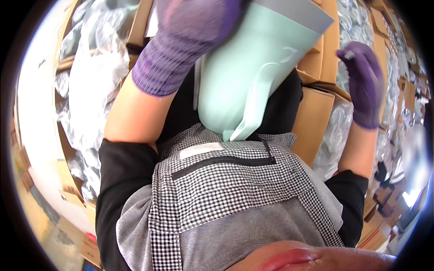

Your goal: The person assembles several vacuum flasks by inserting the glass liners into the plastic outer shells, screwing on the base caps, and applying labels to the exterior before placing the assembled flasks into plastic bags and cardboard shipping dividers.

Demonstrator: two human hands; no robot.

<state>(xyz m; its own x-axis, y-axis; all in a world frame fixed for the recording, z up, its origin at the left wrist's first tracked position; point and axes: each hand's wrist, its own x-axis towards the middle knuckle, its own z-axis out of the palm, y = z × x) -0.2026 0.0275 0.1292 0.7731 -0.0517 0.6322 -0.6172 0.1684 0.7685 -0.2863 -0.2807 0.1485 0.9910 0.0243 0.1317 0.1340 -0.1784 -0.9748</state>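
A mint-green plastic jug-shaped body [230, 86] with a long handle [257, 101] rests tilted against my lap and apron. Its wide grey end [294, 13] reaches the top edge of the view. My left hand [194, 22], in a purple knitted glove, lies against the body's upper left side; its fingers are hidden, so its grip does not show. Raised apart from the body on the right, my right hand [365, 79] wears a purple glove too. Its fingers are curled together, with a small pale spot at the tips that I cannot make out.
Cardboard boxes [312, 122] stand close around my knees. Clear plastic bags [101, 77] fill the boxes on the left, and more bagged items [355, 27] lie in boxes on the right. I wear a checked apron [217, 189] with a zipped pocket.
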